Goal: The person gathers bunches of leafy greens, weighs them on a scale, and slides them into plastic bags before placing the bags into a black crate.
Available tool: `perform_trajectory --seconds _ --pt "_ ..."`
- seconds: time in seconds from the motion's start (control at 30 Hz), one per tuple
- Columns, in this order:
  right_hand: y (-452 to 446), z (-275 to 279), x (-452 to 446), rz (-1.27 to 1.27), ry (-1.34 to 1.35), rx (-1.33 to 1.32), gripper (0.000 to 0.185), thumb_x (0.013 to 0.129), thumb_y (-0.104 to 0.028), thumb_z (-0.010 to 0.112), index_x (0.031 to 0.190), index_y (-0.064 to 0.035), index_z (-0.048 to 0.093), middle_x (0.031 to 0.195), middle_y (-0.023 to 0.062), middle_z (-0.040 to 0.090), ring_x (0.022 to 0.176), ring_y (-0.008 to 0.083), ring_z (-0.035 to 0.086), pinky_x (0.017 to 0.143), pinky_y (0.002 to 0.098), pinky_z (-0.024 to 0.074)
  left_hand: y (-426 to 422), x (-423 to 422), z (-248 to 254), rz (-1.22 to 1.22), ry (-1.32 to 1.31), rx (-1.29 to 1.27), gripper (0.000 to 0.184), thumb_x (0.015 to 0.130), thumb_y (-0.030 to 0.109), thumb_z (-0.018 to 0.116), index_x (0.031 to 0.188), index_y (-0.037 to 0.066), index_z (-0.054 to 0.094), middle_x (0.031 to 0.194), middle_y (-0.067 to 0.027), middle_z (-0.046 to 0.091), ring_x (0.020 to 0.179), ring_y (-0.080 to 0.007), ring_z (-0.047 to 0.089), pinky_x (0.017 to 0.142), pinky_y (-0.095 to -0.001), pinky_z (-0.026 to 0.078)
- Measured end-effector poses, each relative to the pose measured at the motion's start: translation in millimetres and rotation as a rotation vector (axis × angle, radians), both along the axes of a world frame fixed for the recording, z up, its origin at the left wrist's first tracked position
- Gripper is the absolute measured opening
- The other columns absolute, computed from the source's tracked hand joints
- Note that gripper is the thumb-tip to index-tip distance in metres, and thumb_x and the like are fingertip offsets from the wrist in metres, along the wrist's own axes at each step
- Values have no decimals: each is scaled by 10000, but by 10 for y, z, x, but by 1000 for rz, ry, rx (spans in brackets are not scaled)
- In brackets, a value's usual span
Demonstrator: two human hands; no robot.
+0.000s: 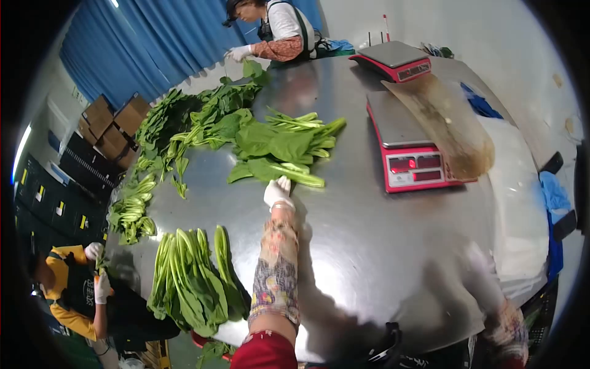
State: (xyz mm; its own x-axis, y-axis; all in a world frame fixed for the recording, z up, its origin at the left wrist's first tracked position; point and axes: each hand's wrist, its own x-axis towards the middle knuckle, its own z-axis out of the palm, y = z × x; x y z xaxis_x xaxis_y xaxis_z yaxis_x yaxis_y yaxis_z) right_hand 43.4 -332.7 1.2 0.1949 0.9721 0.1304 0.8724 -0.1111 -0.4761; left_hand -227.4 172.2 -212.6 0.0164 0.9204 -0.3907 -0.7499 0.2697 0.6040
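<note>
My left hand point(279, 192), in a white glove, reaches forward over the steel table. Its fingers are closed at the near edge of a pile of leafy greens point(276, 140), pinching a leafy green stalk point(301, 178) there. To the left of my forearm lies a bunch of leafy greens point(187, 277) with long pale stalks, with one stalk slightly apart from it. My right hand point(482, 277) is low at the right, above the table and smeared by motion; its fingers cannot be made out.
A red scale point(409, 161) with a lit display stands at right, a stained brown sheet point(448, 123) lying over it. Behind it is a second scale point(393, 56). More greens point(209, 114) line the far left edge. Two co-workers stand around the table point(356, 246), at the back and left.
</note>
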Motion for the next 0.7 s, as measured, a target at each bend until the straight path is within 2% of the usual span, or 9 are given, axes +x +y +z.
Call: perform_trajectory --seconds 0.07,0.13,0.17,0.27,0.4,0.47,0.5,0.6,0.7 --pt "1301 -41 -344 203 77 215 523 801 20 524 1315 -11 434 1311 194 460 1268 343 391 1066 396 310 -403 -133 387 -128 159 136 437 928 99 369 1340 -43 328 1342 -133 455 1227 -206 455 1006 -302 364" --pt "2466 -173 -516 223 -73 188 687 808 -4 547 1418 -7 231 1467 183 235 1361 320 237 1096 395 265 -991 42 1047 -17 373 147 403 901 34 475 1277 -66 370 1218 -111 513 1112 -172 505 944 -270 411" --pt "2995 -209 -593 220 -67 236 800 781 -77 629 1430 -2 168 1485 200 166 1377 340 179 1109 400 237 -1112 126 1079 70 257 196 425 886 16 514 1279 -61 371 1182 -94 516 1083 -152 498 934 -259 413" --pt "4481 -372 -725 354 -354 405 1013 650 -225 769 1420 32 162 1458 283 168 1376 386 162 1114 450 210 -1140 236 1060 150 131 256 465 889 28 546 1307 -49 355 1215 -99 504 1101 -147 485 955 -260 397" --pt "5905 -553 -676 299 -394 89 1171 629 -559 684 1439 22 71 1471 295 135 1388 383 130 1108 510 130 -977 257 960 69 191 232 496 903 35 542 1349 -12 332 1315 -103 454 1174 -150 451 998 -276 368" --pt "6143 -566 -672 150 -111 -293 1074 724 -595 592 1439 21 80 1457 287 205 1373 388 184 1110 519 121 -903 259 920 66 167 248 435 911 64 550 1307 22 373 1239 -57 489 1110 -144 475 965 -288 388" --pt "6107 -488 -706 241 -94 -402 1071 728 -687 530 1434 16 137 1386 271 365 1320 388 309 1102 496 159 -882 251 913 61 129 231 395 916 88 549 1275 34 393 1216 -54 495 1093 -138 478 956 -290 393" --pt "5467 -256 -902 473 83 -269 794 758 -543 584 1277 44 453 1206 250 553 1114 326 543 940 364 415 -930 203 1031 -52 47 315 327 923 165 557 1206 67 424 1145 -50 513 1044 -139 495 939 -297 403" --pt "4745 -327 -1130 492 263 -367 625 767 -485 583 1088 51 592 1062 243 621 976 335 604 841 363 464 -1101 188 1273 -50 111 164 366 930 218 543 1211 8 440 1122 -112 544 1013 -210 545 869 -352 474"
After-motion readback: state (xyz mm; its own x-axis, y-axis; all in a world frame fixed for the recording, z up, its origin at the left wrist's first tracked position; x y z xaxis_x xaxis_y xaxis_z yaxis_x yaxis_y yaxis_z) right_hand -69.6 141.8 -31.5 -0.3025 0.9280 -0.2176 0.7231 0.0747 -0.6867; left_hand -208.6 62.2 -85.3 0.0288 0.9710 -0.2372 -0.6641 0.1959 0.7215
